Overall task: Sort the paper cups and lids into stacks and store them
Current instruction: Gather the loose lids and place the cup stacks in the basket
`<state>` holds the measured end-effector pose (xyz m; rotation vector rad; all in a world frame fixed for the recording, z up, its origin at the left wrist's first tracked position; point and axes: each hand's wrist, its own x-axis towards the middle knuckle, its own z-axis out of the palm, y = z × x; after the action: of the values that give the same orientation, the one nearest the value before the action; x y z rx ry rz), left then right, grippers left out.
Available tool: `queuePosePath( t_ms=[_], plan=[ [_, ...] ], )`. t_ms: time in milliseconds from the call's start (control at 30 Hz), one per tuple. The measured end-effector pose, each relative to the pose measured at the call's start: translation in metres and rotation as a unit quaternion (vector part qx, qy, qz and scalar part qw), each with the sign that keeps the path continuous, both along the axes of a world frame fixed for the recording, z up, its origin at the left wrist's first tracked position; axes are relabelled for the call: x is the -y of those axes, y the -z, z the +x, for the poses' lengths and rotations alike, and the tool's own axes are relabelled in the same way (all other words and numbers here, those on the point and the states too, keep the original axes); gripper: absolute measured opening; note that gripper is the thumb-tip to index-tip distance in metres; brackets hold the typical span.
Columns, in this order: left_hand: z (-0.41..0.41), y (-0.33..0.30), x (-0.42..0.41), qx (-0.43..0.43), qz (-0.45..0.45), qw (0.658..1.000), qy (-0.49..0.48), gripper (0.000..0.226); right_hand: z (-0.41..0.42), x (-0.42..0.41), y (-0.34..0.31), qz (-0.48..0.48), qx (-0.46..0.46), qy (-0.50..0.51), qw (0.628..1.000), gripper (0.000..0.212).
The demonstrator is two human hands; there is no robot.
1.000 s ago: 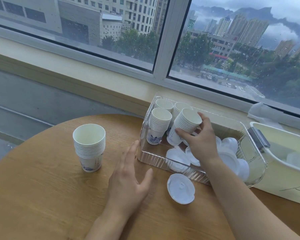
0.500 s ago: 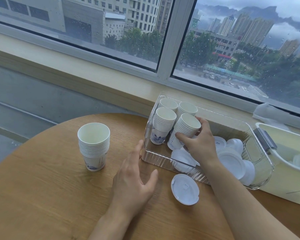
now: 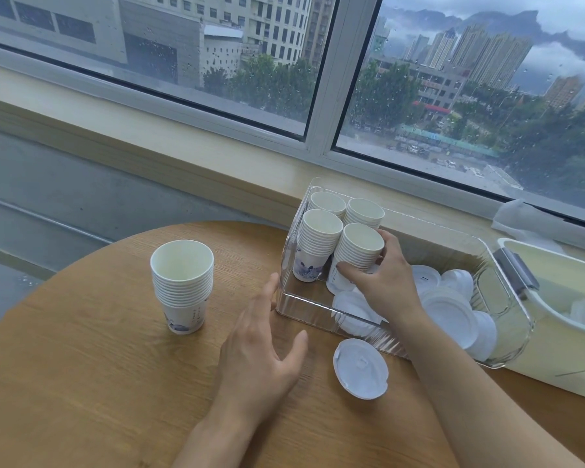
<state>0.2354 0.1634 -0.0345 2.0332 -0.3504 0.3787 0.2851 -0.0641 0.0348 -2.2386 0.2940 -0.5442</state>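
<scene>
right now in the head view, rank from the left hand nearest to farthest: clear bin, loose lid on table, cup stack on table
1. clear bin, its near left corner at the left hand's fingertips
2. loose lid, to the right on the table
3. cup stack on table, to the left

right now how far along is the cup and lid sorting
Done: three cup stacks stand in the clear bin. In hand: the right hand grips a fourth stack, tilted, setting it in; the left hand touches the bin's corner. Left: the table stack, the loose lid, and the unstacked lids in the bin.
</scene>
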Motion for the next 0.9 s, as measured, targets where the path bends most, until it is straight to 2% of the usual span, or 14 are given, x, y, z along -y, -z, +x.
queuePosePath(
  t_ms=[167, 400, 533, 733, 800, 900],
  plan=[
    [-0.001, 0.000, 0.001, 0.002, 0.004, 1.000, 0.000, 0.089, -0.006, 0.003, 0.000, 0.005, -0.019, -0.010, 1.000, 0.094],
    [-0.004, -0.004, -0.003, 0.023, 0.021, 0.999, -0.003, 0.086, -0.024, 0.003, -0.001, -0.005, -0.015, -0.016, 1.000, 0.090],
    [-0.011, -0.007, -0.012, 0.067, 0.000, 0.997, -0.031, 0.075, -0.047, -0.003, -0.003, -0.043, 0.046, 0.001, 0.998, 0.082],
    [-0.021, -0.022, -0.035, 0.173, -0.024, 0.977, -0.118, 0.058, -0.103, -0.020, 0.018, -0.079, 0.130, -0.070, 0.986, 0.059],
    [-0.020, -0.027, -0.042, 0.198, -0.018, 0.963, -0.184, 0.065, -0.118, -0.020, 0.031, -0.082, 0.139, -0.101, 0.982, 0.052],
    [-0.009, -0.025, -0.056, 0.174, -0.026, 0.950, -0.257, 0.085, -0.134, -0.017, 0.049, -0.115, 0.127, -0.123, 0.977, 0.053]
  ],
)
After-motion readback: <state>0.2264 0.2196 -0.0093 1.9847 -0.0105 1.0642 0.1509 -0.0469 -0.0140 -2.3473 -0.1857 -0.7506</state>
